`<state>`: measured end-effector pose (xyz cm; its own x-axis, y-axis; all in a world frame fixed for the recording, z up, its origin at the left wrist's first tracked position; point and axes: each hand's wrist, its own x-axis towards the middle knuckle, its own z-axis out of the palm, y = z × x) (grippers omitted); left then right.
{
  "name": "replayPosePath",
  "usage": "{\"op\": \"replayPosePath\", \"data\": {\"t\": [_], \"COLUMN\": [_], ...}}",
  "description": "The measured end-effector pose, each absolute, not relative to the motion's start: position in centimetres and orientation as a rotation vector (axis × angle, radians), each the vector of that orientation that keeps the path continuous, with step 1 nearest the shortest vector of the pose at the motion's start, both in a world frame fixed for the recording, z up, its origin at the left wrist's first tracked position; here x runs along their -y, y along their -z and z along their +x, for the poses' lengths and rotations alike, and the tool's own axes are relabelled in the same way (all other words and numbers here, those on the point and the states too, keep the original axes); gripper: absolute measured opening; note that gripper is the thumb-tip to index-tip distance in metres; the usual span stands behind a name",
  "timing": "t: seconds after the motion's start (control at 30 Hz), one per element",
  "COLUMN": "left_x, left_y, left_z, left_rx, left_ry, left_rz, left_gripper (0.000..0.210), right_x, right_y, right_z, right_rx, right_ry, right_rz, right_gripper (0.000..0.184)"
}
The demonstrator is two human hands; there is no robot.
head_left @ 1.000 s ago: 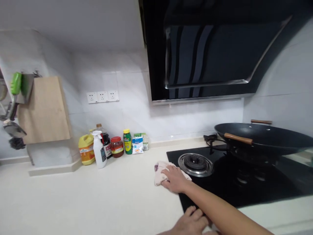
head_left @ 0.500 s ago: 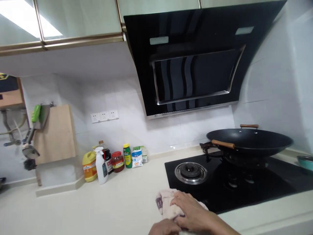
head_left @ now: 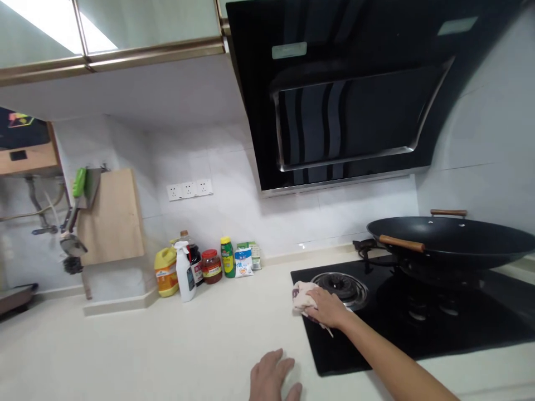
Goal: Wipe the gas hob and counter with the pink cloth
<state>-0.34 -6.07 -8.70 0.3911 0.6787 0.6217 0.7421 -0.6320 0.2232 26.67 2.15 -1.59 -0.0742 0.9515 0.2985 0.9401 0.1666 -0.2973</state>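
Note:
My right hand (head_left: 328, 308) presses a pale pink cloth (head_left: 304, 296) with dark patches onto the left edge of the black gas stove (head_left: 334, 348). The cloth lies beside the left burner (head_left: 338, 287), partly hidden under my fingers. Nearer to me, my left hand (head_left: 272, 380) is above or on the cream countertop (head_left: 200, 345), fingers spread and holding nothing. Its wrist is cut off by the bottom of the view.
A large black wok (head_left: 451, 236) with wooden handles stands on the stove's right. Along the wall are a white spray bottle (head_left: 185, 273), a yellow jug (head_left: 166, 273), a red-lidded jar (head_left: 212, 267) and seasonings. A black range hood (head_left: 355, 111) hangs above.
My right hand has moved forward with the cloth, from the counter's front to beside the burner. My left hand has come away from the cloth and opened. The view has shifted slightly left.

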Motion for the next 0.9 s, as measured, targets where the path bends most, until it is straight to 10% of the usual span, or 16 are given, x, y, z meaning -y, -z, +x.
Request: {"op": "replayPosePath", "data": {"t": [0.9], "left_x": [9.2], "left_y": [4.6], "left_z": [0.2], "left_rx": [1.542], "left_ry": [0.841], "left_rz": [-2.749], "left_gripper": [0.039], "right_x": [12.9], "right_y": [4.7], "right_z": [35.2], "right_rx": [1.567], "right_ry": [0.317], "right_rz": [-2.169], "right_gripper": [0.048]}}
